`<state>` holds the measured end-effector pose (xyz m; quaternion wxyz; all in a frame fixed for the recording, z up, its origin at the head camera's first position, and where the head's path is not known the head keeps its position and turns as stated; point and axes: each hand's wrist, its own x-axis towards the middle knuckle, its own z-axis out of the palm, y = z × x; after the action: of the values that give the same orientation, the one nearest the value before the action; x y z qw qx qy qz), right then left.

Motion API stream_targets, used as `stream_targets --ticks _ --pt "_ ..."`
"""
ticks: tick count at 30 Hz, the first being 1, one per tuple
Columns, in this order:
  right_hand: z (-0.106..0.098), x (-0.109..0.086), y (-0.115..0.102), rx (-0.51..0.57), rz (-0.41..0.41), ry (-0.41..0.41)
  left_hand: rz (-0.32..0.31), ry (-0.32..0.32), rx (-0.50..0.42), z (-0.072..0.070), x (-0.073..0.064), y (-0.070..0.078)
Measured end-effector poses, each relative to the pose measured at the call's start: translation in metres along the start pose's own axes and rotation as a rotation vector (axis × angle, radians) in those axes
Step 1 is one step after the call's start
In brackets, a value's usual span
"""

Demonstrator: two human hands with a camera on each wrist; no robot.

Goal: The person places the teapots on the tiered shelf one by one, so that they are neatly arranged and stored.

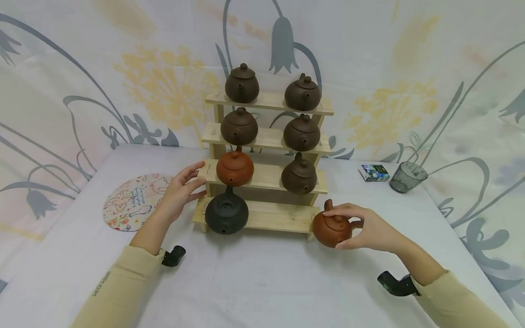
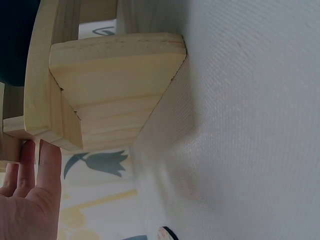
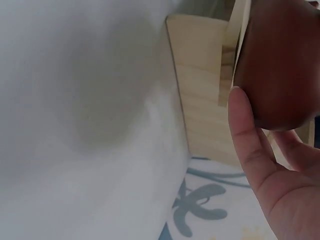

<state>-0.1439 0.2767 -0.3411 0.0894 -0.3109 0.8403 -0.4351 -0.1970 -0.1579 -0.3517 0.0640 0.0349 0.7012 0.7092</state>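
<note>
My right hand [image 1: 371,228] grips a reddish-brown clay teapot [image 1: 328,233] at the right end of the lowest step of a wooden tiered stand [image 1: 279,216]. Thumb and fingers span the pot, and its base stands clear of the table in the right wrist view. At the stand's left end, my left hand [image 1: 177,193] has its fingers extended against the wood; the left wrist view shows fingertips [image 2: 50,150] right at a step's end. An orange-red teapot [image 1: 235,168] and a dark grey teapot [image 1: 227,214] sit nearest that hand.
Several dark brown teapots stand on the steps above, among them one [image 1: 299,175] at the right. A round patterned mat [image 1: 133,202] lies left of the stand. Far right are a small box [image 1: 374,173] and a tilted grey translucent cup [image 1: 407,176]. Patterned cloth hangs behind.
</note>
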Motion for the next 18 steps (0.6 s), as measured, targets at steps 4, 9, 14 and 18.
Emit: stream_targets --ticks 4,9,14,18 --pt "0.007 0.005 -0.005 -0.01 -0.005 -0.019 0.003 0.0 0.001 0.0 0.0 0.0" --pt "0.016 0.015 -0.009 -0.07 -0.043 -0.022 0.004 -0.001 0.001 -0.001 0.0 -0.001" --pt "0.025 0.026 -0.011 -0.103 -0.067 -0.012 0.007 -0.001 0.001 -0.001 0.0 -0.001" --pt "0.032 0.034 -0.011 -0.103 -0.051 0.008 0.009 -0.006 -0.003 -0.001 0.0 -0.002"
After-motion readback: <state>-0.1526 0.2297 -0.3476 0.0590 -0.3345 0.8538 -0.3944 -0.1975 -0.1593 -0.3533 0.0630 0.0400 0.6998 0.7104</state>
